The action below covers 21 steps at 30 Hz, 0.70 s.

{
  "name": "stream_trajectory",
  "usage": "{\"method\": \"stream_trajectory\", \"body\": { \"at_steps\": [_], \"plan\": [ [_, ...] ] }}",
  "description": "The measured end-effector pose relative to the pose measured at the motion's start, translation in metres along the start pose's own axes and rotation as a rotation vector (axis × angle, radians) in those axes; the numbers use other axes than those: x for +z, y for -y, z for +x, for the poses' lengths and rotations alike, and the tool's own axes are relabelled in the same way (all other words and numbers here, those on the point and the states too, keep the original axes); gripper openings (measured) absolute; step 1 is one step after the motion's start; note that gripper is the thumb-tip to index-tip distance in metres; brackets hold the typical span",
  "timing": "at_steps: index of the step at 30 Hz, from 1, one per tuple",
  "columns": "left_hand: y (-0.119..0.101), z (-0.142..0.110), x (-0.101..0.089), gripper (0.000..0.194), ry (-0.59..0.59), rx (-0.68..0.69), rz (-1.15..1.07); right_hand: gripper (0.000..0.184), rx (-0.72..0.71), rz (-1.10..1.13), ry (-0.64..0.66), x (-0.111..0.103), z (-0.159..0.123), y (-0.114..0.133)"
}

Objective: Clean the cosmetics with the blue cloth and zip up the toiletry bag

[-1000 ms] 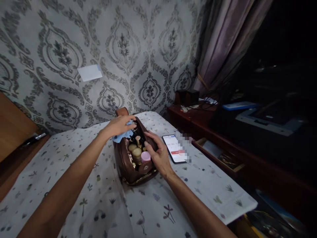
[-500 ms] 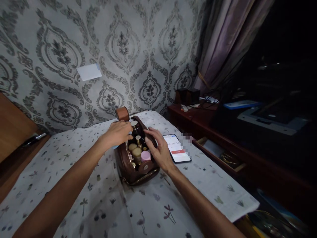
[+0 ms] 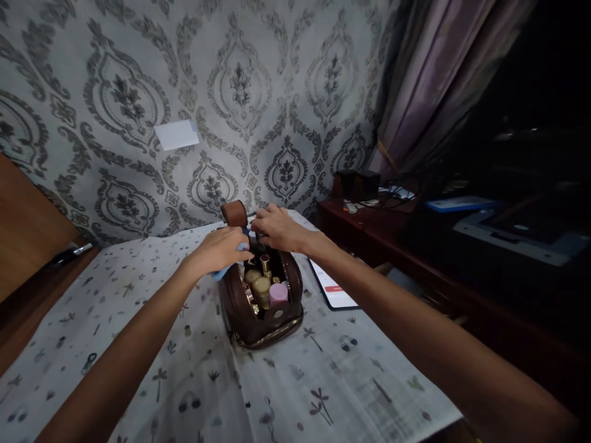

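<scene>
A brown leather toiletry bag point(image 3: 265, 332) stands unzipped on the bed-like surface. Inside are several gold-lidded jars point(image 3: 261, 288), a pink-lidded jar point(image 3: 278, 293) and a gold-capped bottle point(image 3: 265, 264). My left hand point(image 3: 224, 249) is closed on a light blue cloth point(image 3: 220, 274) at the bag's far left rim. Folds of the cloth show under the palm and by the fingers. At the bag's far end, my right hand point(image 3: 279, 229) curls its fingers over a dark bottle with a silver cap point(image 3: 253, 235). Most of that bottle is hidden by the fingers.
Behind the bag stands a brown roll-shaped object point(image 3: 234, 213). A phone point(image 3: 339, 298) lies to the right, partly under my right forearm. A dark red desk point(image 3: 337, 215) with small speakers and cables borders the patterned sheet point(image 3: 194, 381). The patterned wall is close behind.
My right hand has moved from the bag's right rim to its far end, over the silver-capped bottle. My left hand stays at the left rim with the cloth. The view has shifted slightly.
</scene>
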<state>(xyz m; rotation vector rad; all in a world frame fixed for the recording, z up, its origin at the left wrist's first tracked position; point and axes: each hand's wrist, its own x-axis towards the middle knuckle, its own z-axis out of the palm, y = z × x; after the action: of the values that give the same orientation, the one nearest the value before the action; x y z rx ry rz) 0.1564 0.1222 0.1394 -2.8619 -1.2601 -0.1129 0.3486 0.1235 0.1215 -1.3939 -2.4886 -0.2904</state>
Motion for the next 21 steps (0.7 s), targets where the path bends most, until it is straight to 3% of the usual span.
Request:
{"method": "stream_trajectory", "body": {
  "at_steps": [6,10,15,18,21],
  "plan": [
    [0.014,-0.005,0.009,0.027,-0.142,0.048,-0.152,0.022,-0.141,0.095,0.089,-0.013,0.002,-0.014],
    [0.019,-0.005,0.009,0.029,-0.125,0.075,-0.177,0.018,-0.126,0.164,-0.083,-0.039,-0.005,-0.016],
    [0.019,-0.004,0.004,0.028,-0.076,0.086,-0.134,0.016,-0.074,0.152,-0.371,-0.078,-0.019,0.005],
    [0.018,-0.005,0.004,0.025,-0.087,0.080,-0.133,0.015,-0.071,0.208,-0.453,-0.077,-0.025,0.019],
    [0.016,-0.008,0.006,0.018,-0.165,-0.018,-0.201,0.012,-0.050,0.259,-0.488,-0.059,-0.030,0.031]
  ]
}}
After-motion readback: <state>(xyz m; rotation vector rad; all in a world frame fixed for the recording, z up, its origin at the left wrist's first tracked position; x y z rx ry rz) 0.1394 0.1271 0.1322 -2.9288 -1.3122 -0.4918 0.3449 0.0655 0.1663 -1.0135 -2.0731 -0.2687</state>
